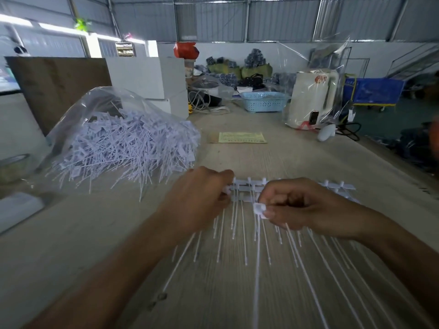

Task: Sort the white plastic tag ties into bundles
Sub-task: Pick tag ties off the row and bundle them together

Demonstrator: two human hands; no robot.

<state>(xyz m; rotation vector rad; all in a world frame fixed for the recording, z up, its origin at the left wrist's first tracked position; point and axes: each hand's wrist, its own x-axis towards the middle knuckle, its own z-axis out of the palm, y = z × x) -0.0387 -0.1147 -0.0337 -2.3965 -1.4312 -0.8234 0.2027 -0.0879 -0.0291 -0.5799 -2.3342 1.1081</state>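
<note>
- Lying flat on the wooden table (308,162), a row of white tag ties (249,186) has its square heads lined up along the far edge and its thin tails fanned toward the viewer.
- Left hand (202,198): fingers curled over the left end of the row, touching the heads; motion blur hides whether a tie is actually pinched, so its grip cannot be told.
- Right hand (306,207): thumb and forefinger pinch the square head of a single tie (259,208), held just nearer the viewer than the row; its long tail runs down toward the lower edge of the view.
- Loose pile of tag ties (123,148): a tangled heap spilling from an open clear plastic bag (99,100) at the left of the table, well apart from the aligned row.
- Yellow-green printed paper (240,137): flat on the table beyond the hands, near the centre.
- Background items at the far end of the table: a light blue perforated basket (263,102), a cream-coloured appliance (313,98) wrapped in clear film, and stacked white boxes (152,79) behind the bag.
</note>
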